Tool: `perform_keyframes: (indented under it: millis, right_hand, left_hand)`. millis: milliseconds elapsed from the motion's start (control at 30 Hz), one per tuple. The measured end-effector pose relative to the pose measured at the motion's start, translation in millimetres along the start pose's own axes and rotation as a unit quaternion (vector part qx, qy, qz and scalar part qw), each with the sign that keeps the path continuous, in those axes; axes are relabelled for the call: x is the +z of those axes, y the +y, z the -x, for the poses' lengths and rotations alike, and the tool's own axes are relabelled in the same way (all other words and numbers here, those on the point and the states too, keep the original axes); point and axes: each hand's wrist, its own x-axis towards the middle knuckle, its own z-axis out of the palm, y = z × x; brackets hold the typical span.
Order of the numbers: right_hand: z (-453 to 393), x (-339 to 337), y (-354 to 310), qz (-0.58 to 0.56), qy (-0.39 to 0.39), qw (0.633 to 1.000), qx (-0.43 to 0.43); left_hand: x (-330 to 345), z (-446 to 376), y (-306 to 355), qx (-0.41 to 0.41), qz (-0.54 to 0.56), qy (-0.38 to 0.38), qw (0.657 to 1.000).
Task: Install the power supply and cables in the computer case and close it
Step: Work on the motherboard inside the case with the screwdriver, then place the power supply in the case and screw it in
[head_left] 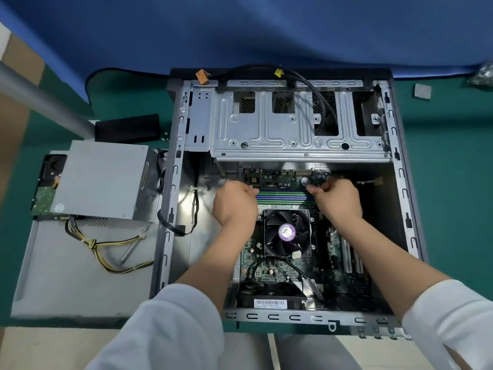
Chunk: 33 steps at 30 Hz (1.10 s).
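The open computer case [400,166] lies flat on the green mat, motherboard up. The grey power supply [101,180] sits outside it to the left, on the detached side panel [66,284], with its yellow and black cables [112,252] trailing across the panel. Both my hands are inside the case at the memory slots [282,196], above the CPU fan [286,232]. My left hand [234,201] pinches at the slots' left end, by a small white latch. My right hand [336,198] pinches at their right end. My fingers hide what they hold.
The metal drive cage [293,129] fills the case's far half, and black front-panel cables [306,76] with an orange connector [202,77] loop over the far rim. A hard drive [44,196] lies under the supply. A black box [128,128] and a grey pole [40,102] stand at far left.
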Motion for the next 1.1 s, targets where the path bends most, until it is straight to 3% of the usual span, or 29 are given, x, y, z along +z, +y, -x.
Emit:
perform_keyframes:
  millis: [167,267,400,567,667,800,867,967,1100]
  right_hand:
    - [1.1,-8.6,3.7,0.115,-0.057,0.989,-0.068]
    - [0.1,-7.7,4.9,0.117,-0.059,0.988,-0.083]
    - [2.9,-5.2,2.7,0.114,-0.057,0.990,-0.061]
    - [20.3,-24.3,-8.9,0.214,-0.111,0.967,-0.082]
    - [41.7,-36.6,-28.6,0.157,-0.142,0.963,-0.165]
    - [69.2,-45.2,-66.0,0.073,-0.116,0.943,-0.302]
    - [77.4,-44.4,-88.1,0.061,-0.080,0.923,-0.372]
    - [82.2,-36.1,-115.9,0.106,-0.066,0.890,-0.439]
    - [80.7,-17.3,-129.5,0.217,-0.095,0.873,-0.428]
  left_hand:
    - [-4.9,-1.8,-10.6,-0.007,0.094,-0.052,0.994]
    - [-3.0,1.2,-14.1,-0.024,0.135,-0.041,0.990]
    - [-3.8,4.2,-12.8,-0.019,0.114,-0.049,0.992]
    - [-32.6,15.7,-8.6,0.091,-0.001,-0.139,0.986]
    - [-64.6,32.4,-7.6,0.177,-0.001,-0.150,0.973]
    - [-115.3,49.3,-19.4,0.316,0.130,-0.088,0.936]
    - [-137.7,47.6,-33.0,0.336,0.168,-0.019,0.926]
    - [-157.4,33.0,-62.2,0.276,0.237,0.078,0.928]
    - [-160.6,4.3,-120.1,0.082,0.213,0.185,0.956]
